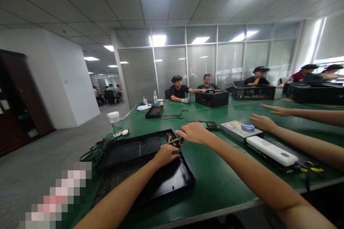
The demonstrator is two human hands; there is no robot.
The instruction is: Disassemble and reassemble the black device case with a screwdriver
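holding an orange-marked tool at the edge of a black casing, the right hand closes its grip around it; the left hand curls beside wires, what its grip holds impossible to tell. on the green tabletop, a lidded jar stands left, a metal drive lies right; co-workers sit across.

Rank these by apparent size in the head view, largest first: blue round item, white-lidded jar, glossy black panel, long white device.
1. Glossy black panel; nearness to the camera helps
2. Long white device
3. White-lidded jar
4. Blue round item
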